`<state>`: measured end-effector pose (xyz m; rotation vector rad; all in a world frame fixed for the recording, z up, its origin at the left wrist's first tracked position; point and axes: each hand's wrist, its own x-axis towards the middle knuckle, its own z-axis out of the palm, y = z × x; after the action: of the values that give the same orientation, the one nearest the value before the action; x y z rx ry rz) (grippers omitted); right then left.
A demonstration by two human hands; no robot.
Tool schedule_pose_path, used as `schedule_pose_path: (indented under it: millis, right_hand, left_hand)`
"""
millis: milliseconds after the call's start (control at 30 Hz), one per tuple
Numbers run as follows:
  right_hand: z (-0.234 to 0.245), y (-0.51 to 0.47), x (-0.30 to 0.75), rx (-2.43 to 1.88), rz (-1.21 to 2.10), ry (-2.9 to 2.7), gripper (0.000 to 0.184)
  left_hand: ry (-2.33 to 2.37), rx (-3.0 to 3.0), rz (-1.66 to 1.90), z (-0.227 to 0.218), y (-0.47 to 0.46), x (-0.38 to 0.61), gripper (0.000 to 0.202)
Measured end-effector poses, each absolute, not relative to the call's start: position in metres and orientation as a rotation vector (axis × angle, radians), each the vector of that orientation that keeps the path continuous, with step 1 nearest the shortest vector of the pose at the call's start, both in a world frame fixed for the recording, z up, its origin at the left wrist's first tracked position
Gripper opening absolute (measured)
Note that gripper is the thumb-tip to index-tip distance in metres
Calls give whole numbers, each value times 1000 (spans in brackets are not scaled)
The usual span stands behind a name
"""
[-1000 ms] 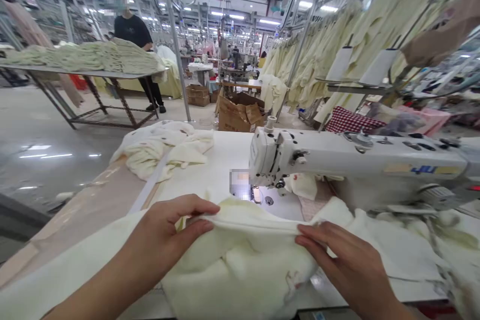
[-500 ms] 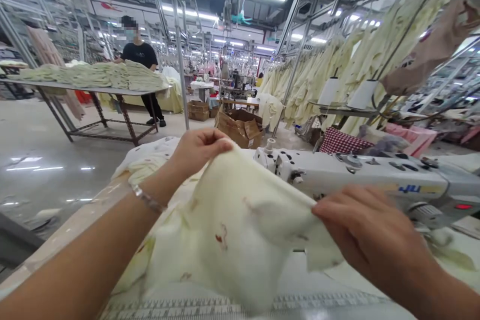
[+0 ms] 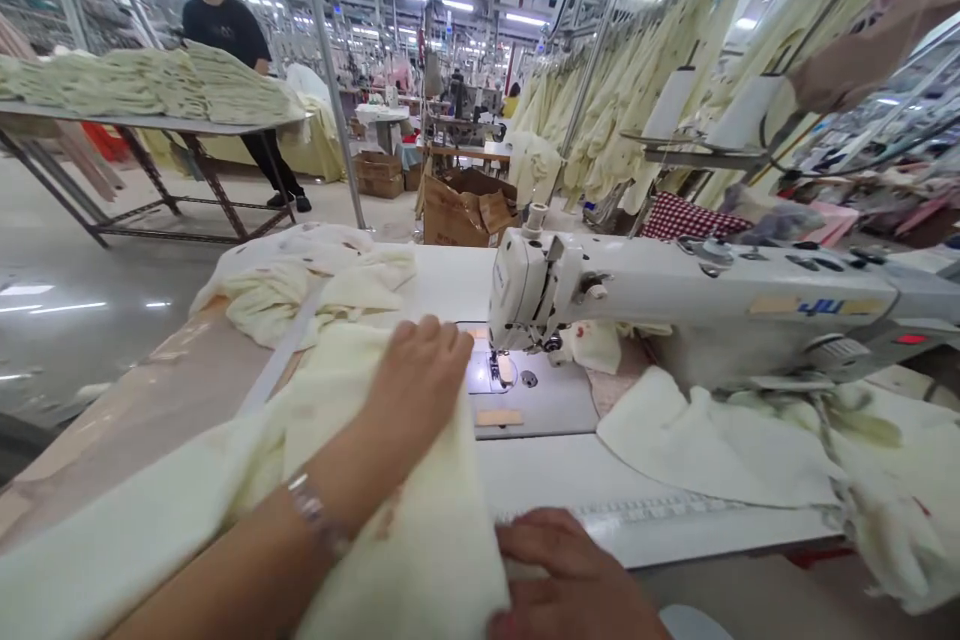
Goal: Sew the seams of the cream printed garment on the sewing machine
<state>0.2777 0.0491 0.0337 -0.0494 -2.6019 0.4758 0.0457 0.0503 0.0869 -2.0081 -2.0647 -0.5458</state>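
Observation:
A pale yellow fabric piece (image 3: pixel 420 530) with small reddish prints lies over the front left of the sewing table. My left hand (image 3: pixel 420 370) is on its upper edge, fingers bent down and closed on the cloth, just left of the sewing machine's needle area (image 3: pixel 501 370). At the cloth's lower right edge is my right hand (image 3: pixel 570 570), its thumb and fingers closed about that edge; the fingertips are partly hidden. The white sewing machine (image 3: pixel 645 280) stands beyond, and no cloth lies under its presser foot.
More pale fabric pieces (image 3: pixel 720 440) lie at right, some hanging over the table edge. Bunched cloth (image 3: pixel 277 290) sits at back left. A measuring tape strip (image 3: pixel 645 512) runs along the front. Thread cones (image 3: pixel 667 105) stand at right. A person (image 3: pixel 225 30) stands behind a table of stacked garments (image 3: pixel 150 85).
Both hands have come down with the fabric, from held up and stretched in the air to lying on the table. The right hand moved left and nearer; the view has tilted down.

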Motion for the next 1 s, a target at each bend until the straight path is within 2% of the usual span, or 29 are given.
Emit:
schedule_pose_path:
  millis: [100, 200, 333, 433, 567, 633, 1000]
  right_hand:
    - [21, 73, 282, -131, 241, -2512, 13]
    - [14, 89, 288, -161, 179, -2501, 13]
    - [21, 100, 293, -12, 178, -2614, 9]
    - [21, 103, 295, -14, 225, -2663, 13]
    - [5, 101, 299, -97, 224, -2463, 26]
    - [1, 100, 302, -135, 209, -2440, 26]
    - [14, 101, 302, -202, 207, -2498, 29]
  left_hand:
    - [-2077, -2165, -484, 48, 92, 55, 15]
    - [-2159, -2124, -499, 24, 108, 56, 8]
    - [-2158, -2266, -428, 28, 100, 59, 13]
    - [-2112, -2328, -330, 32, 80, 71, 15]
    - [-2073, -2272, -327, 25, 57, 81, 40]
    - [-2106, -2256, -355, 21, 55, 82, 45]
    - [-2080, -2226, -492, 15, 63, 81, 45]
